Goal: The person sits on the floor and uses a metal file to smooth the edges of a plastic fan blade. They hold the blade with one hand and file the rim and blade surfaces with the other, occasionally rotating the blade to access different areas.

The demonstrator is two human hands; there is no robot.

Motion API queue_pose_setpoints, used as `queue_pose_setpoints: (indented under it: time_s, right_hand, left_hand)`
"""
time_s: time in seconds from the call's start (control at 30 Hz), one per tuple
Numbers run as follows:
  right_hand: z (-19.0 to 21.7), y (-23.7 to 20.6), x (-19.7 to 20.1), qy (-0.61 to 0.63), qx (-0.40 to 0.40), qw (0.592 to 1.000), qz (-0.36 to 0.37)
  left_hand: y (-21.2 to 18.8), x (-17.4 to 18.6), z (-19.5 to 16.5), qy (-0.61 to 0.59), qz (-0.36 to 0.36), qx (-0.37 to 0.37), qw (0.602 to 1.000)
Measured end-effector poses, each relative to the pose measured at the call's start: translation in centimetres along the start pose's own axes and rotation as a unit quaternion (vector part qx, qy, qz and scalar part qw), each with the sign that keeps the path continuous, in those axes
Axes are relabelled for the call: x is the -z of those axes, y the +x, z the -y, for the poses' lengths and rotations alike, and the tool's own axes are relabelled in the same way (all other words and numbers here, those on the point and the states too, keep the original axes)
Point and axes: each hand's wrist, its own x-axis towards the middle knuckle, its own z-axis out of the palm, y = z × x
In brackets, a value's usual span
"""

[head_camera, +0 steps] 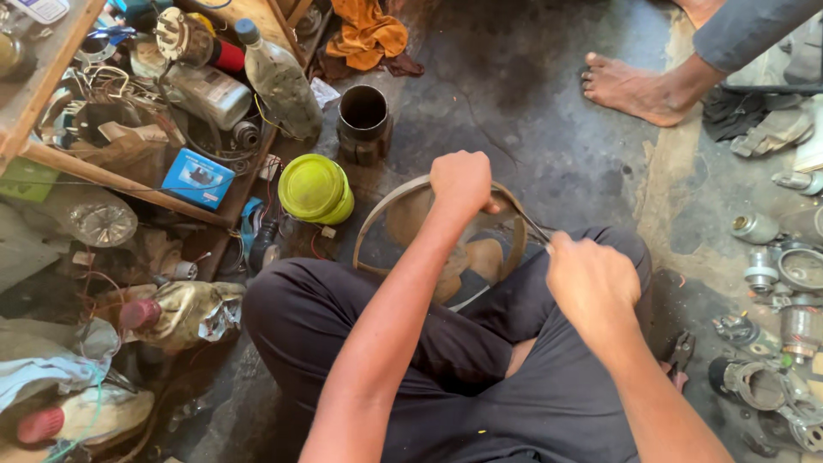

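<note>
A green lid (315,188) lies on the concrete floor (549,103), with a dark metal cylinder (363,122) just behind it. An orange cloth (367,33) sits at the floor's far edge. On the wooden shelf (51,51) at the left are a dusty bottle (281,79) and a blue box (198,178). Another person's bare foot (639,88) rests at the far right; metal parts (776,326) crowd the right edge.

A small blue box (198,178) lies on the cluttered wooden shelf (103,176); white-labelled bottle (210,94) behind it.
</note>
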Motion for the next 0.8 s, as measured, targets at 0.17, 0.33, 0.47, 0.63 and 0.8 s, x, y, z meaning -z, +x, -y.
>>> queue_pose_setpoints:
  time_s: [0.17,0.33,0.47,0.63,0.8]
  right_hand:
    - [-0.2,3.3,-0.7,0.011,0.007,1.000,-0.005]
    - [-0.6,-0.8,-0.9,0.022,0.039,0.996,-0.081]
    - [-0.9,-3.7,-1.0,0.013,-0.032,0.999,-0.027]
    - [-0.7,0.5,-2.6,0.038,-0.016,0.996,-0.082]
    - [-0.3,-0.4,-3.0,0.024,0.021,0.995,-0.091]
  left_hand:
    - [0.3,0.1,0.8,-0.008,-0.002,0.012,1.000]
    - [1.4,0.7,1.7,-0.029,0.035,0.061,0.997]
    - [1.1,0.3,1.6,-0.025,0.048,0.040,0.998]
    - [0.8,0.1,0.2,0.016,0.035,0.026,0.999]
    - [0.9,1.0,2.4,-0.033,0.067,0.057,0.996]
